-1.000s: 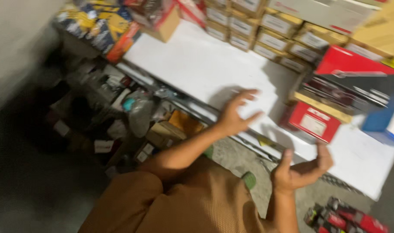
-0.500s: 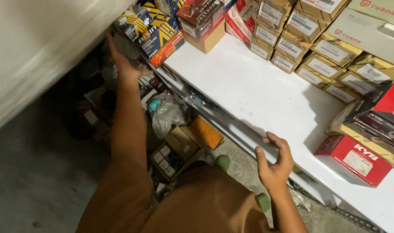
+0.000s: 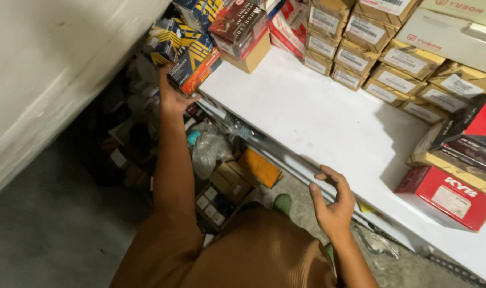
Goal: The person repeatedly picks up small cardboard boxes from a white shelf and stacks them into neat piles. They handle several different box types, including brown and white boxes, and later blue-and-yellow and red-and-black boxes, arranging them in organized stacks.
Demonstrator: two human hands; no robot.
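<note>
The dark blue and yellow box (image 3: 192, 64) sat at the upper left of the frame, at the far left end of the white shelf (image 3: 328, 122), with a corner hanging past the shelf's edge and more boxes of the same colours stacked behind and above it. Your left hand (image 3: 171, 96) was up against its underside and near side, arm stretched long across the dark gap below; whether the fingers were wrapped round the box or only pressed to it could not be told, since the box hid them. For a reach that long, the better way would have been to get the palm flat under the overhanging corner and the thumb on the near face before taking any weight, because the dark red box (image 3: 237, 26) on the tan carton (image 3: 253, 56) stood just beside it and could be nudged. Your right hand (image 3: 333, 200) was at lower centre, fingers spread and curled, hovering just at the shelf's front lip and gripping nothing; resting it on that lip looked like the sound choice to steady your lean. Under the shelf, at centre left, lay a clutter of small cartons (image 3: 224, 186), crumpled clear plastic (image 3: 208, 152) and an orange packet (image 3: 260, 168), so anything dropped would have landed among them. Rows of tan labelled boxes (image 3: 392, 74) filled the top right, and a red box (image 3: 446, 196) lay at the right edge, well apart from both hands.
</note>
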